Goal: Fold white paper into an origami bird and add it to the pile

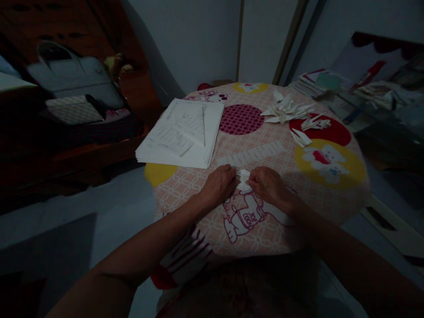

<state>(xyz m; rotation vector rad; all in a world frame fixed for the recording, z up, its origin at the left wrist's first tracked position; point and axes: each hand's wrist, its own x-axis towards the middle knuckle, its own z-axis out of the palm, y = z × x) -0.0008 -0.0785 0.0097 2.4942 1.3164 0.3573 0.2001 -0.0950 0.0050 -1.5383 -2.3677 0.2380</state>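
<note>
L hand: person's bare left hand (219, 184), fingers curled well in, tips drawn tog. on the L edge of the small white folded paper (244, 181); indiv. fingertips too dim to tell apart.
R hand: bare right hand (267, 183), likewise curled nearly closed, tips gripping the paper's R edge.
Paper: btwn the two hands, low over the near-middle part of the round table's pale pink patterned cloth (185, 187), just above the printed maroon-outlined figure; exact folds hard to make out.
Strip: long pale, faintly marked strip (253, 153), flat on cloth just beyond the hands, slanting up to the R.
Stack: thick pile of white sheets w/ writing (198, 158), L of strip; a folded white triangular sheet (195, 128) on top.
Folded pcs: cluster of spiky off-white paper shapes (286, 108), far R part of cloth; a few more nr it, incl. one (315, 123) on the red printed circle.
</note>
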